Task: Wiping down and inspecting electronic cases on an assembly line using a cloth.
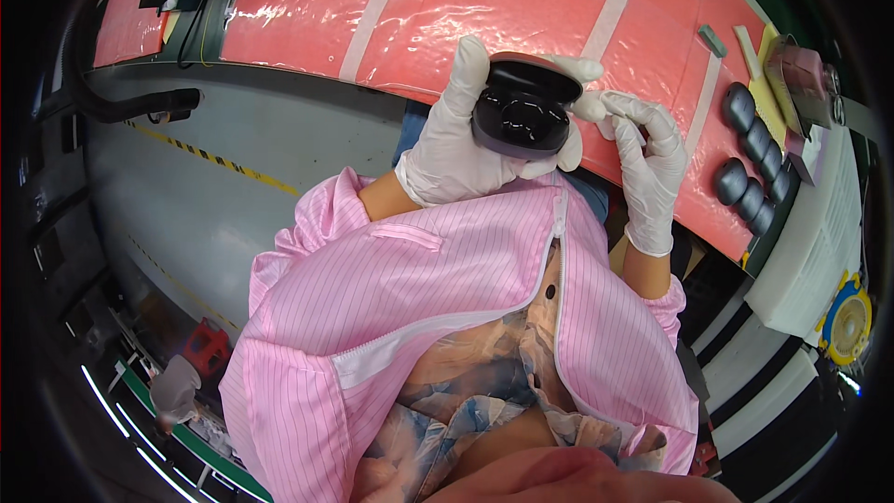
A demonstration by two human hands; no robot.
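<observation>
In my gloved left hand (452, 149) rests a glossy black earbud case (523, 123), held in front of my chest with its lid tipped up. The thumb lies along its left side and the other fingers wrap round behind and under it. Shiny dark hollows show inside the case; whether earbuds sit in them I cannot tell. Just right of the case is my gloved right hand (652, 163), thumb and fingertips pinched together near my left fingertips. Something small and white may be between them, but it blends with the gloves.
A table with a pink mat (494, 0) and pale tape strips spans the far side. At its right lie several dark rounded cases (738, 110), a small green block (711, 41) and a yellow pad (769, 98). White foam trays (805, 233) stand beyond. A black bent arm (140, 107) juts in at left.
</observation>
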